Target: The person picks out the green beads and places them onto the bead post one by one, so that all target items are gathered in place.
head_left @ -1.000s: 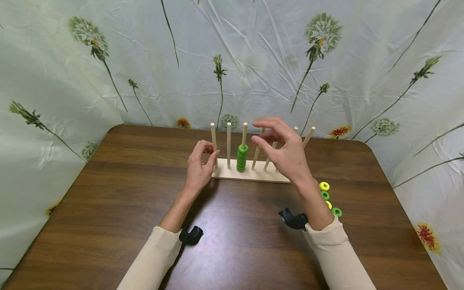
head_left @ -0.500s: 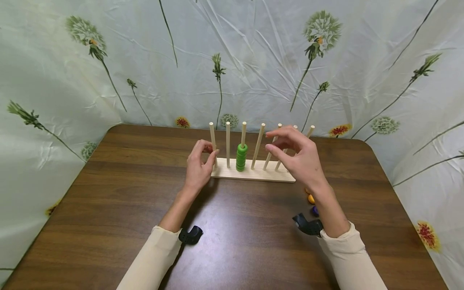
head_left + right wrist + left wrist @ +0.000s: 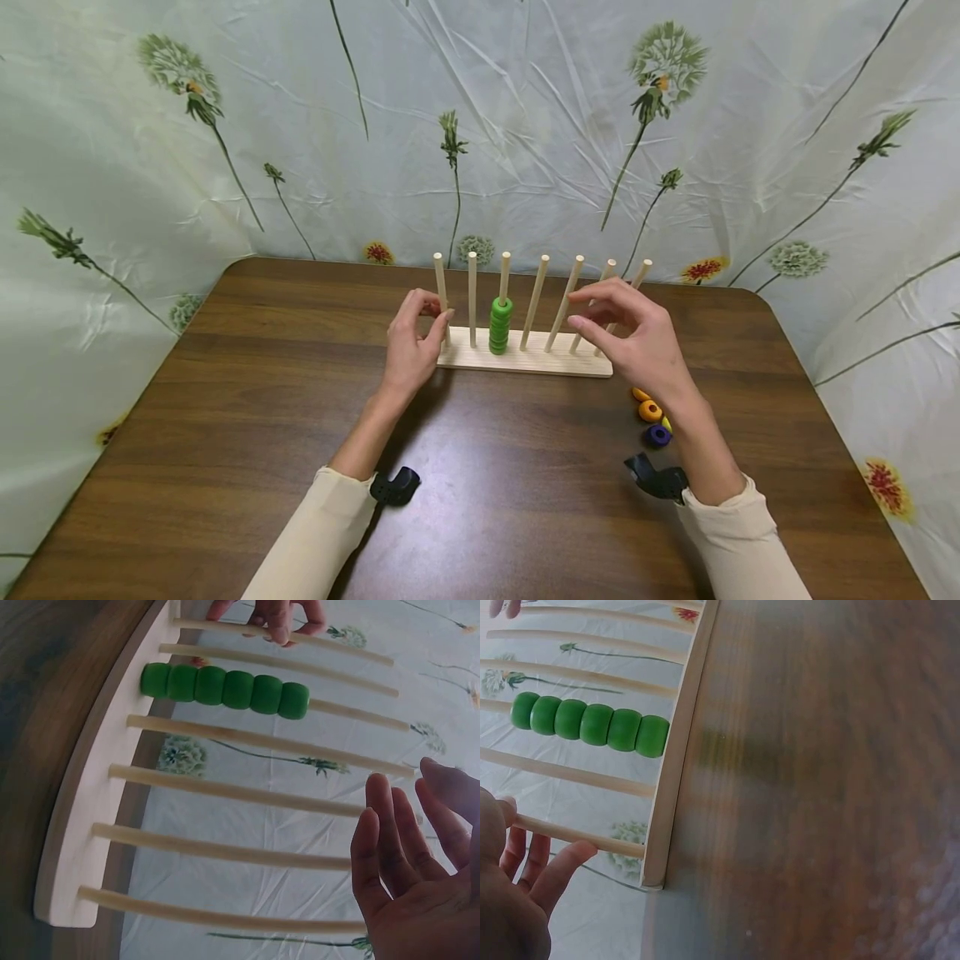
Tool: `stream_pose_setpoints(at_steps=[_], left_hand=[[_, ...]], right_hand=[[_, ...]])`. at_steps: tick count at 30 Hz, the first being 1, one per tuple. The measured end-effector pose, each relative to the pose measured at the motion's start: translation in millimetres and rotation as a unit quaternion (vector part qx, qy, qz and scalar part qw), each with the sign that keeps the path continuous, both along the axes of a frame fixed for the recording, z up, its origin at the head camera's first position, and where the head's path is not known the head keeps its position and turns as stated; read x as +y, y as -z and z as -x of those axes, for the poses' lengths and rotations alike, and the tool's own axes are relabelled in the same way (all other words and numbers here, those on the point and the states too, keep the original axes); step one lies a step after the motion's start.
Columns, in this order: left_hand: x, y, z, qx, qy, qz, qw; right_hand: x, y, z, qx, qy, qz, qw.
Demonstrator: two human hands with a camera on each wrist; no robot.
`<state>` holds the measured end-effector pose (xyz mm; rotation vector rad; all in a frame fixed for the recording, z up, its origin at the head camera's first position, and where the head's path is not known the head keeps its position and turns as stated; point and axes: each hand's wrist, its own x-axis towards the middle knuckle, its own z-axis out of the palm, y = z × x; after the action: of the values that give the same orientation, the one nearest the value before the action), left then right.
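Observation:
A wooden rack (image 3: 480,358) with several upright pegs stands near the table's far side. Several green beads (image 3: 500,327) are stacked on its third peg from the left; the other pegs are bare. My left hand (image 3: 408,350) pinches the leftmost peg (image 3: 622,846) between thumb and fingers, as both wrist views show. Over at the rack's right end, my right hand (image 3: 645,342) hovers in front of the pegs. Its fingers are loosely bent, thumb apart from them, with nothing held. In the right wrist view the right-hand fingers (image 3: 379,802) lie near the peg tips.
Right of the rack, loose beads lie on the brown table (image 3: 525,500): orange ones (image 3: 649,411), a purple one (image 3: 658,436) and a yellow one (image 3: 667,424) partly behind my right forearm. A flower-print cloth (image 3: 525,167) hangs behind the table.
My right hand has moved right and slightly down, away from the green stack, uncovering the right-hand pegs and the orange and purple beads. The left hand stays at the leftmost peg.

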<state>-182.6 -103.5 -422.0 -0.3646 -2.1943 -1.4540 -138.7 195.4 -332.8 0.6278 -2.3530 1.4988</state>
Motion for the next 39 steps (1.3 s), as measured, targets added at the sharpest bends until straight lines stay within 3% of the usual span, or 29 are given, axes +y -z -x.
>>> stream_pose_setpoints(at_steps=[27, 39], left_hand=[[1.0, 1.9, 0.7, -0.005, 0.001, -0.002, 1.0], [0.2, 1.1, 0.5, 0.001, -0.003, -0.005, 1.0]], right_hand=[[52.7, 20.5, -18.6, -0.045, 0.023, -0.036, 0.9981], [71.6, 25.7, -25.3, -0.052, 0.051, -0.066, 0.9952]])
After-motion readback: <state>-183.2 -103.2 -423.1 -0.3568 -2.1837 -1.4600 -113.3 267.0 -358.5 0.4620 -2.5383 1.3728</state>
